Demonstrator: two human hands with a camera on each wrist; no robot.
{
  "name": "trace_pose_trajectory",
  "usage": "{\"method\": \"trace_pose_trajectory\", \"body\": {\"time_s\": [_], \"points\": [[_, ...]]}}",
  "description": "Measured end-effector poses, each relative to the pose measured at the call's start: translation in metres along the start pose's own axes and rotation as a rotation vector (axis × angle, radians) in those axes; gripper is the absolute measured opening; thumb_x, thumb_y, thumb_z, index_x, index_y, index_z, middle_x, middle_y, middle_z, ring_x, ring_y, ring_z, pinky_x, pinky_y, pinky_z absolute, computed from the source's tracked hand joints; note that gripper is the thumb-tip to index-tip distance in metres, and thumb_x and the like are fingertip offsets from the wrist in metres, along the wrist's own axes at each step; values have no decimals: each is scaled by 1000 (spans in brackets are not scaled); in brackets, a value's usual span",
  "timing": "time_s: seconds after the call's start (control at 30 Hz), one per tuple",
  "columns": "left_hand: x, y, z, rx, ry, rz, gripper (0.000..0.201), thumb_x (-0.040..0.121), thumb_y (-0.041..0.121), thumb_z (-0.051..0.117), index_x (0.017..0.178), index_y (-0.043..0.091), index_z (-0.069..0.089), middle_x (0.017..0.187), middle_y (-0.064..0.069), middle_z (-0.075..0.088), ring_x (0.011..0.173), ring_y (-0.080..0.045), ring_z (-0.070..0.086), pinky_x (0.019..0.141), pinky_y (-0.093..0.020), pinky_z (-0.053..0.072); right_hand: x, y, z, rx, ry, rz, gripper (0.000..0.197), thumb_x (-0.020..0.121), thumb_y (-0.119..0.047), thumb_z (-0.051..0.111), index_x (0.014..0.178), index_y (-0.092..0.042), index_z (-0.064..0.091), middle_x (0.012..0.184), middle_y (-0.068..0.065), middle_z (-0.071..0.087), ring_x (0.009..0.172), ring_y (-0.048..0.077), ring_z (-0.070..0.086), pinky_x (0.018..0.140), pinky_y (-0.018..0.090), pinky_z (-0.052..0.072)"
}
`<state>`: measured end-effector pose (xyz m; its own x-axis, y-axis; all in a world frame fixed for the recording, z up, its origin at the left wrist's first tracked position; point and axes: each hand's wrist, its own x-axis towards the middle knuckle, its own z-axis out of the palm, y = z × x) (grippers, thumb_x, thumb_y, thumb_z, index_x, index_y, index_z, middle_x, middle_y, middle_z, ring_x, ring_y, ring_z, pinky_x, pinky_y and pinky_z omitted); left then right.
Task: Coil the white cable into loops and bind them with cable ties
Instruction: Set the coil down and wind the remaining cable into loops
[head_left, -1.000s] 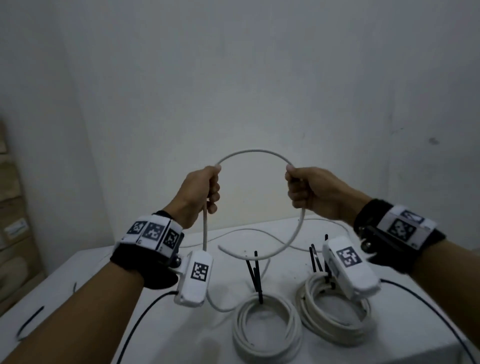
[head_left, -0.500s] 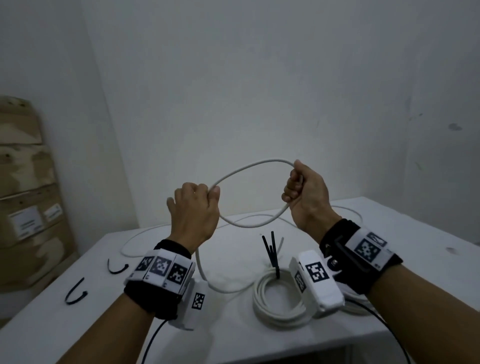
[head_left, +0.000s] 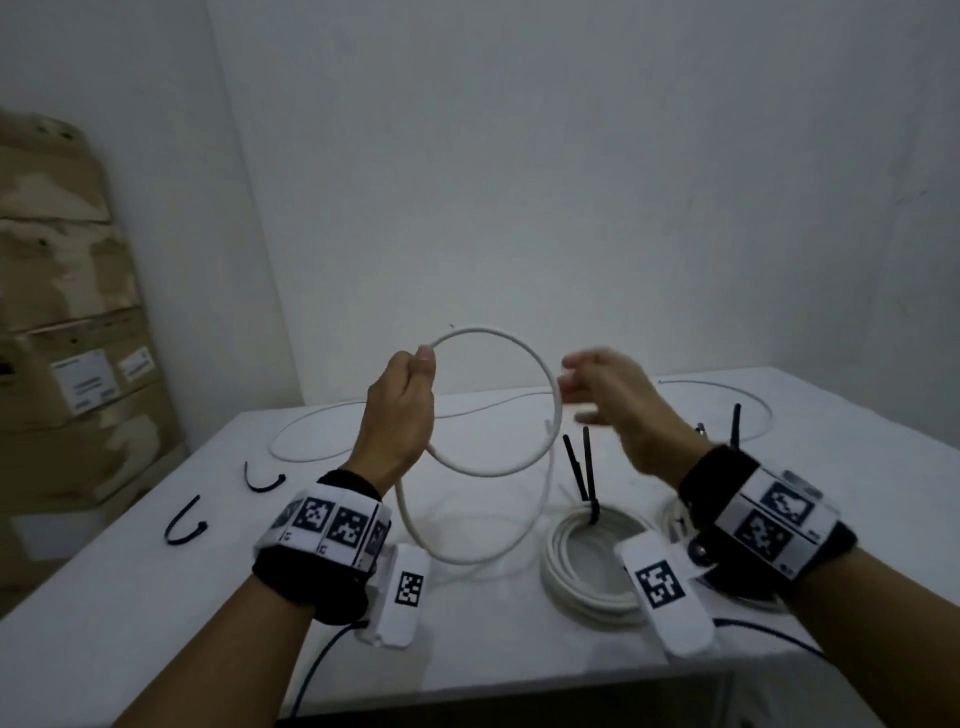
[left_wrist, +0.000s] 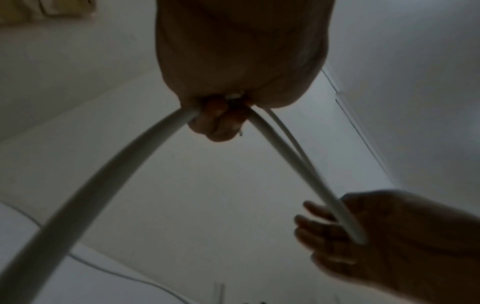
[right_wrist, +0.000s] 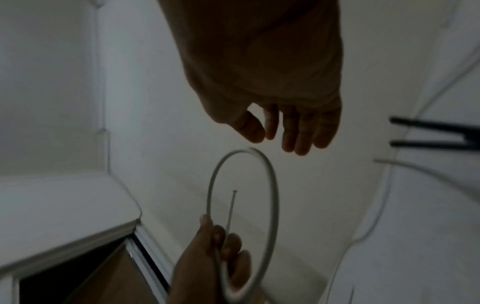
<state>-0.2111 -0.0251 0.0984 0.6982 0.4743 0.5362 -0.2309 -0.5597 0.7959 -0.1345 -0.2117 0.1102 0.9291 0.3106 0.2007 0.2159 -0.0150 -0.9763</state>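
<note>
Two loose cable ties (head_left: 223, 501) lie at the table's (head_left: 130, 597) left. The left hand (head_left: 397, 415) grips the white cable (head_left: 550, 384), formed into one upright loop above the table (its plane faces the person). The right hand (head_left: 610, 400), fingers extended and holding nothing, sits beside the loop. Bound coils (head_left: 576, 566) rest at right.

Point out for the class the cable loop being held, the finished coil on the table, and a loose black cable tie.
cable loop (head_left: 556, 400), head view, right side of its arc.
finished coil (head_left: 563, 582), head view, left side of its windings.
loose black cable tie (head_left: 183, 525), head view, its curved strap.
</note>
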Motion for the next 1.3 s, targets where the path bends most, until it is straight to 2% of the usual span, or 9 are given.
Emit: {"method": "trace_pose_trajectory", "body": {"time_s": [0.13,0.2,0.27,0.33,0.5,0.63,0.8,1.0,1.3], "points": [[-5,-4,-3,124,-251,136,39,99,44,37,74,15,38,65,-1,46,53,-8,36,52,-21,33,6,-29,1,-465,-170,-495,42,89,-29,62,128,-20,49,126,-2,56,117,11,52,95,24,40],[-9,-1,1,155,-324,169,38,98,46,36,75,16,39,64,-1,50,52,-7,38,53,-22,34,10,-41,14,-773,-394,-487,57,90,-42,58,139,-20,39,135,-1,51,122,12,50,96,23,38],[-10,-1,2,145,-340,168,37,99,44,37,77,15,40,64,-1,51,50,-7,38,52,-24,34,14,-47,23,-911,-567,-375,48,93,-46,51,131,-16,49,122,3,61,110,16,59,87,23,44],[-10,-3,1,144,-311,144,35,101,41,38,78,15,39,63,-2,51,49,-6,39,51,-23,35,16,-46,28,-852,-646,-315,33,96,-41,48,102,-12,62,91,4,66,82,17,64,71,23,48],[-12,-6,-1,88,-169,40,31,103,37,37,80,15,38,62,-11,63,40,-14,48,41,-27,37,17,-21,34,-572,-415,-245,25,99,-17,44,76,-14,53,69,6,55,50,15,54,50,23,46],[-18,-6,3,-166,-44,-106,28,103,30,40,85,9,41,66,-17,66,44,-30,55,40,-30,42,13,-3,28,-298,-284,-200,25,99,-19,45,77,-13,54,65,4,56,49,17,56,54,25,45],[-34,-2,15,-416,-44,-207,21,102,20,39,87,8,45,70,-17,68,58,-30,63,51,-33,51,4,15,35,-25,-209,-130,24,99,-19,45,79,-9,54,62,2,50,45,13,51,56,24,44],[-27,-2,11,-602,10,-391,20,96,18,40,76,15,43,53,1,35,33,-11,23,38,-15,15,-7,27,40,144,-338,-81,24,99,-30,46,92,-8,55,64,-2,44,49,11,44,51,26,46],[-25,-7,8,-572,130,-385,21,93,6,44,77,15,53,55,-1,38,34,-10,25,39,-13,15,-6,35,26,-156,-321,-164,20,94,-27,56,89,-8,59,72,5,72,60,20,66,60,31,49]]}}
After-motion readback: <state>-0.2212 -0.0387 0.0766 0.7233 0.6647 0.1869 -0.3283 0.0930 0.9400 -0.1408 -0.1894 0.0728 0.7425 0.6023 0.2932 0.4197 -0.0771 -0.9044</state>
